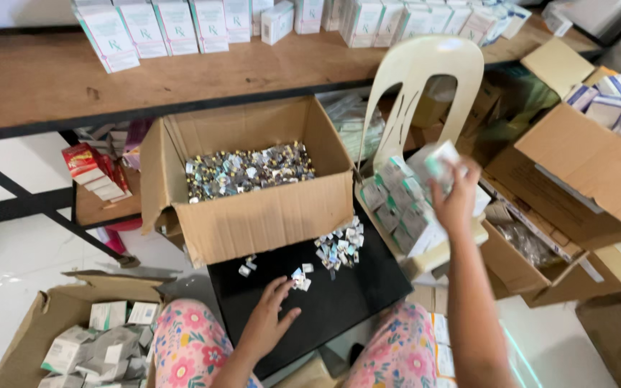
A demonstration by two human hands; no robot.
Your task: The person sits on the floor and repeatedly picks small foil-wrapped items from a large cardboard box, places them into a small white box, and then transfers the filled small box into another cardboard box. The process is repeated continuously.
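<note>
The left hand (pixel 267 325) rests with its grip spread open on the black surface (pixel 339 302), fingertips touching small white packets (pixel 300 279) just in front of the open cardboard box (pixel 253 215). To the right of that box, the right hand (pixel 456 195) closes around what looks like a small white carton (pixel 436 159), blurred, above stacked cartons (pixel 404 212) on the plastic chair (pixel 418 79).

Matt cardboard box (pixel 267 215), glossy black board (pixel 339 298)

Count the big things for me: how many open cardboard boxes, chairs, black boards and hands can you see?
Open cardboard boxes: 4, like the middle box
Chair: 1
Black board: 1
Hands: 2, left hand and right hand
Total: 8
</note>
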